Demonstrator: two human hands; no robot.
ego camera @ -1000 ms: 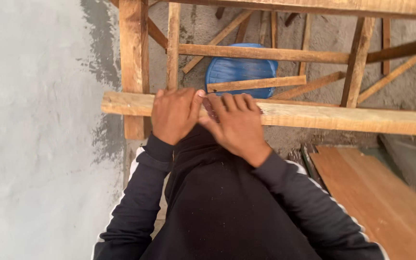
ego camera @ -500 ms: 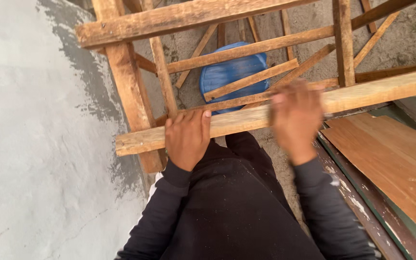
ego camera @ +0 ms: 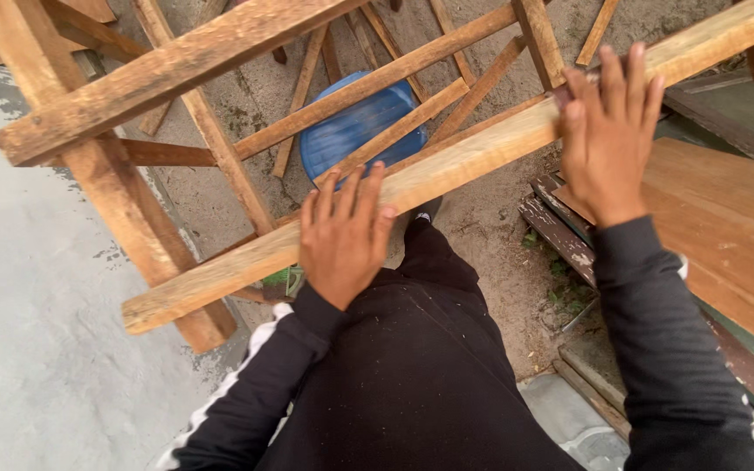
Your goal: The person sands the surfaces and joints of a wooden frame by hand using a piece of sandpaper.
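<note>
A long pale wooden rail (ego camera: 473, 157) runs slanting across a rough timber scaffold frame. My left hand (ego camera: 342, 235) lies flat on the rail near its lower left part, fingers spread over the top. My right hand (ego camera: 608, 131) rests flat on the same rail further right, fingers apart and pointing upward. Neither hand curls around the wood. Black sleeves with white stripes cover both arms, and my dark trousers (ego camera: 421, 366) fill the lower middle.
A blue round tub (ego camera: 351, 131) sits on the dirt ground under the frame's thin slats. A thick upright post (ego camera: 124, 209) stands at left against a grey plastered wall (ego camera: 37, 349). Stacked brown boards (ego camera: 726, 227) lie at right.
My right hand has slid right along the rail, away from the left hand. The view has tilted and moved closer, so the rail now slants upward to the right.
</note>
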